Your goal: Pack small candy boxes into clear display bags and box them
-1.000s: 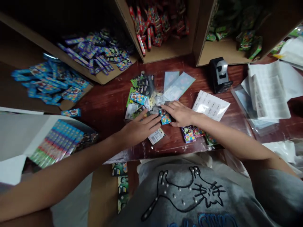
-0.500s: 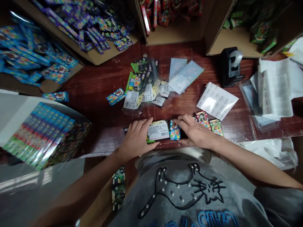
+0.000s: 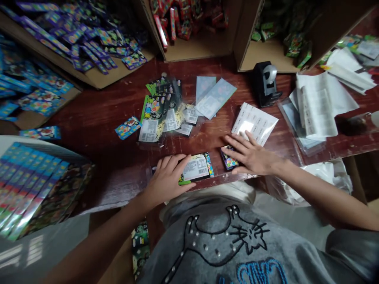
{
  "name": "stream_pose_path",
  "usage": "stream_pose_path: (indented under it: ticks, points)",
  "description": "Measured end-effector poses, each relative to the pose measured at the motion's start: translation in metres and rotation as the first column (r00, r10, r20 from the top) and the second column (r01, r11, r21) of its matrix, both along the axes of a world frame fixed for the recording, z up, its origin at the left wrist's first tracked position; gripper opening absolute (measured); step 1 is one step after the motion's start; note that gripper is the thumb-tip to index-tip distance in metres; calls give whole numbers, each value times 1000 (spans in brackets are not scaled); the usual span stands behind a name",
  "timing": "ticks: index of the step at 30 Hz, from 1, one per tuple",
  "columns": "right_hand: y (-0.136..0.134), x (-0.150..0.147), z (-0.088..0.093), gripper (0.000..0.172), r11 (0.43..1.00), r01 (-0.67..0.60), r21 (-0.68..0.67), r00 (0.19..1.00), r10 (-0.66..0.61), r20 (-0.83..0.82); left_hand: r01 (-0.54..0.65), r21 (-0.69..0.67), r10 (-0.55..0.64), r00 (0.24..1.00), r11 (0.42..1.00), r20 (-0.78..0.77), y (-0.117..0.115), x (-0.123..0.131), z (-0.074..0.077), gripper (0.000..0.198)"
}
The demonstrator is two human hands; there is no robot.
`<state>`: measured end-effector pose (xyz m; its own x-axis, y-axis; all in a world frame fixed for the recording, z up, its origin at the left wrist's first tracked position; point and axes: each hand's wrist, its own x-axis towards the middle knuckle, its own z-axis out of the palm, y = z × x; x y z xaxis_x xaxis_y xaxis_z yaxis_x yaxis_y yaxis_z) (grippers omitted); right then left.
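Note:
My left hand [image 3: 169, 174] is closed around the left part of a flat printed packet [image 3: 195, 167] with a white barcode panel, lying by the table's front edge. Its thumb presses the near side and the fingers the far side. At the packet's right end a strip of a blue box [image 3: 211, 165] shows, mostly covered. My right hand [image 3: 256, 157] rests with spread fingers over a small purple box [image 3: 229, 158]. What lies beneath that palm is hidden.
Ahead lie several printed packets [image 3: 154, 112], a loose blue box [image 3: 128, 127], a sticker sheet [image 3: 257, 121] and a tape dispenser [image 3: 265, 85]. Cardboard bins [image 3: 195, 53] of small boxes line the back. Wrapped box rows [image 3: 32, 185] stand left; papers [image 3: 318, 104] lie right.
My right hand has left the blue box and moved right, over the small boxes there. The blue box now sits mostly within the packet. My left hand keeps its hold; the view has shifted.

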<state>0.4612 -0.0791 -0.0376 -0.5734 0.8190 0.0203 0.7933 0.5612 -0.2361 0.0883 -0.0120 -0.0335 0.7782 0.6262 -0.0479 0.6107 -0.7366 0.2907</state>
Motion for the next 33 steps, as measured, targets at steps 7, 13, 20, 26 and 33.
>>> stream_pose_path:
  ticks: [7,13,20,26,33]
  points:
    - [9,-34,-23,80,998,40,39,997,-37,-74,-78,8,78,995,997,61,0,9,-7,93]
    - [20,-47,-16,82,981,182,63,965,-166,-203,-135,16,132,983,991,125,-6,3,-6,88]
    - [23,-37,8,78,996,59,-66,925,-79,-372,-124,16,121,985,992,120,-2,-5,-6,90]
    - [28,-41,9,76,994,-52,-101,923,9,-386,-107,-77,118,978,991,170,0,-1,-1,96]
    - [24,-58,1,82,992,-13,-122,968,-18,-250,-155,-30,157,979,988,133,-7,12,-6,91]
